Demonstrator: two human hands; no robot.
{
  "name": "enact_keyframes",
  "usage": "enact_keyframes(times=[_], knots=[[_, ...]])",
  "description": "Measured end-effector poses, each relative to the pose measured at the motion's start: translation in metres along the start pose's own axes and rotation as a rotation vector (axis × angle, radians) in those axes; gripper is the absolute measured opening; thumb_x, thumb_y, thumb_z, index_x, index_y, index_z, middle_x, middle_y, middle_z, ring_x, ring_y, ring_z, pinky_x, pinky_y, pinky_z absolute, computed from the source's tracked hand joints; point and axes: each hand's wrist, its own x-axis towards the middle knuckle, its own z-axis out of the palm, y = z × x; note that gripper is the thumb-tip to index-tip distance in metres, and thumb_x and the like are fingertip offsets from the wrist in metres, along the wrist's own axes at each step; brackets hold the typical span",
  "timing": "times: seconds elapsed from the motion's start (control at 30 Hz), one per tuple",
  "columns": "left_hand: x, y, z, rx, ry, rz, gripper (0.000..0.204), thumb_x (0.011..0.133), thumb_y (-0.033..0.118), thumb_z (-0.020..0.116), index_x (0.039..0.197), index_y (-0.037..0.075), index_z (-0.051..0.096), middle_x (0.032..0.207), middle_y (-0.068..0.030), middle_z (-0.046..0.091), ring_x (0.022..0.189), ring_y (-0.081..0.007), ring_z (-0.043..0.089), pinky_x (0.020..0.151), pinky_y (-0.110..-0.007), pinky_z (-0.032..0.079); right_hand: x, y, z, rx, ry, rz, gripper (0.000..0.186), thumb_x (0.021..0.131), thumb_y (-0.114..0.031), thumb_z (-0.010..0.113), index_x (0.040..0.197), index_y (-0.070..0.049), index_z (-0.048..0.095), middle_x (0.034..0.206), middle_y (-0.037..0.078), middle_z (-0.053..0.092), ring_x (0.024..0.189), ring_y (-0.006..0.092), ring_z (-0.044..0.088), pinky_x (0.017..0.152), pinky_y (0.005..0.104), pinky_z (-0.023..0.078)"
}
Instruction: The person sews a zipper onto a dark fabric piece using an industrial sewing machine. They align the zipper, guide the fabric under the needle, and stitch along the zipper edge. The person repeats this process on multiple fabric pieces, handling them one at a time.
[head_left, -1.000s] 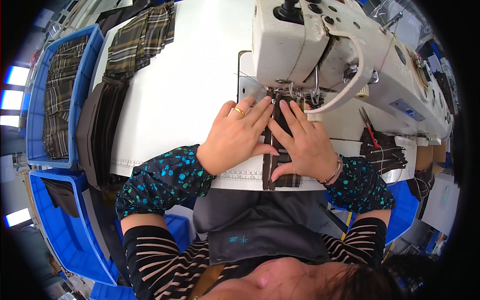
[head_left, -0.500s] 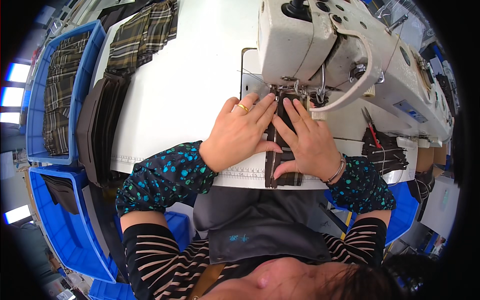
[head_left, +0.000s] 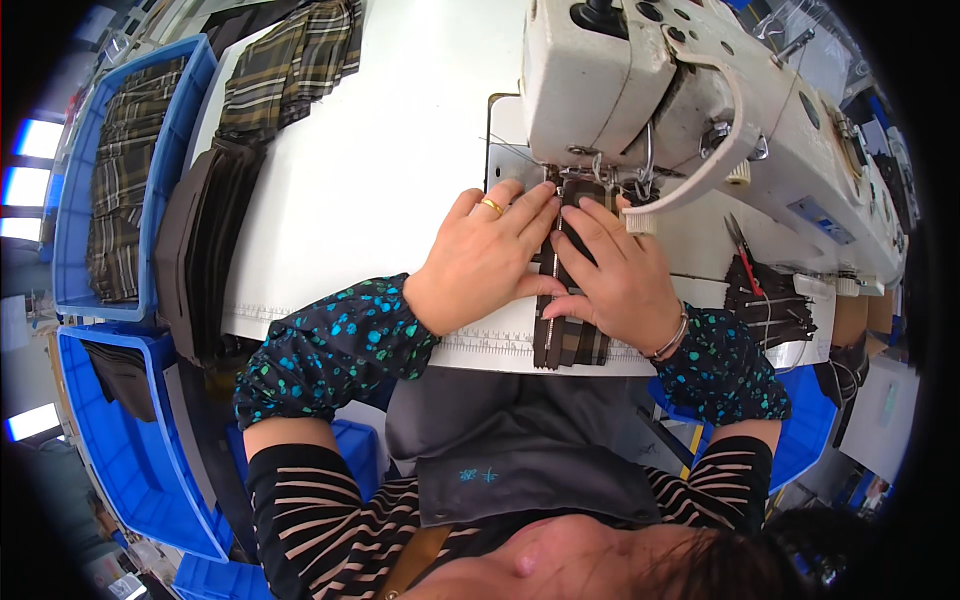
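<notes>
A dark zipper (head_left: pixel 553 338) with a pale line of teeth lies along a brown plaid fabric strip (head_left: pixel 592 345), running from the table's front edge up to the sewing machine (head_left: pixel 575 95). My left hand (head_left: pixel 475 252) lies flat at the zipper's left side, fingers stretched toward the presser foot area and thumb across the tape. On the plaid strip rests my right hand (head_left: pixel 628 280), its fingers extended and its thumb meeting the zipper close to the left thumb. The top end of the strip is under the machine head, where the needle is hard to make out.
A blue bin (head_left: pixel 65 240) of folded plaid pieces stands at the left, with another blue bin (head_left: pixel 140 480) nearer. Stacked dark pieces (head_left: pixel 205 260) and plaid pieces (head_left: pixel 285 75) lie on the table's left. Red-handled scissors (head_left: pixel 745 262) rest on dark scraps (head_left: pixel 775 310) at the right.
My right hand has drawn its fingers a little down and left, and its thumb has moved up along the zipper. The left hand stays almost in place.
</notes>
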Motion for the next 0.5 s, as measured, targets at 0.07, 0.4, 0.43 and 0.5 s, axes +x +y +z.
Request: enact_keyframes(times=[0.07,0.4,0.43,0.5], knots=[[-0.001,0.0,0.002,-0.031,0.012,0.003,0.086,0.078,0.058,0.078,0.143,0.003,0.064,0.153,-0.0078,0.058,0.132,-0.0288,0.055,0.105,-0.042,0.046,-0.002,-0.002,0.003,0.053,0.027,-0.005,0.084,0.077,-0.062,0.073,0.135,-0.001,0.065,0.141,0.022,0.062,0.134,0.0362,0.059,0.111,0.0494,0.047],[-0.106,-0.082,-0.091,0.515,0.233,-0.486,0.039,0.091,0.018,0.079,0.127,0.006,0.072,0.136,-0.0129,0.07,0.123,-0.0349,0.065,0.103,-0.046,0.053,-0.005,-0.006,0.012,0.114,0.068,-0.017,0.084,0.075,-0.052,0.083,0.136,0.003,0.065,0.145,0.025,0.061,0.134,0.0387,0.06,0.11,0.047,0.051],[-0.129,-0.1,-0.11,0.607,0.25,-0.558,0.036,0.095,0.021,0.074,0.128,0.007,0.07,0.135,-0.0119,0.07,0.121,-0.034,0.066,0.102,-0.044,0.054,-0.005,-0.006,0.012,0.109,0.072,-0.022,0.083,0.076,-0.052,0.083,0.136,0.003,0.065,0.145,0.025,0.061,0.134,0.0387,0.06,0.11,0.0469,0.051],[-0.168,-0.121,-0.134,0.751,0.262,-0.853,0.036,0.104,0.031,0.066,0.13,0.006,0.069,0.138,-0.0123,0.07,0.122,-0.0351,0.067,0.098,-0.046,0.057,-0.005,-0.006,0.013,0.108,0.077,-0.036,0.082,0.077,-0.053,0.082,0.136,0.003,0.065,0.145,0.025,0.061,0.133,0.0386,0.06,0.11,0.0466,0.051]])
